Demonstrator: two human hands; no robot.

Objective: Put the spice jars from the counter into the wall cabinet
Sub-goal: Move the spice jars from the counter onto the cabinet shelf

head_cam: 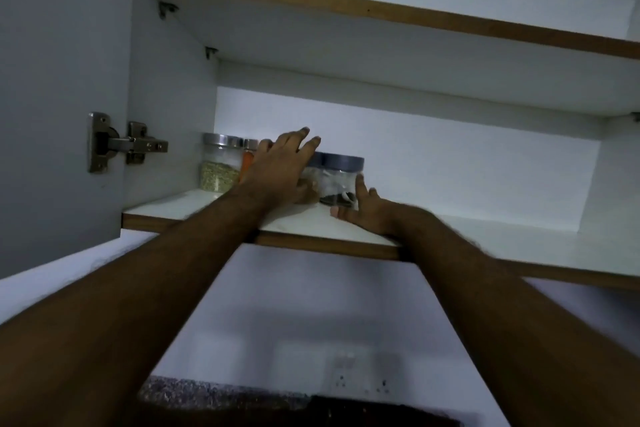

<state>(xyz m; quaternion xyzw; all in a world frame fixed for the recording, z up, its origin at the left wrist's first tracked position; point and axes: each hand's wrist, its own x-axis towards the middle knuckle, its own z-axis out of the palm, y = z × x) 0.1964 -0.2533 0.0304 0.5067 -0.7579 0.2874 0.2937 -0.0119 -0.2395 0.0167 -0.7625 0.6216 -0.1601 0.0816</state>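
Observation:
Both my arms reach up into the open wall cabinet. A clear spice jar (341, 180) with a grey lid and dark contents stands on the lower shelf (346, 230). My left hand (282, 168) lies against its left side, fingers spread. My right hand (362, 208) touches its right lower side with fingers apart. Another jar sits partly hidden behind my left hand. At the shelf's left end stand a jar of greenish spice (220, 163) with a silver lid and a jar of orange spice (248, 159).
The cabinet door (59, 97) hangs open on the left with a metal hinge (124, 144). An upper shelf (381, 15) runs above. The right part of the lower shelf is bare. Below, a wall socket (362, 381) and a speckled counter (207, 395) show.

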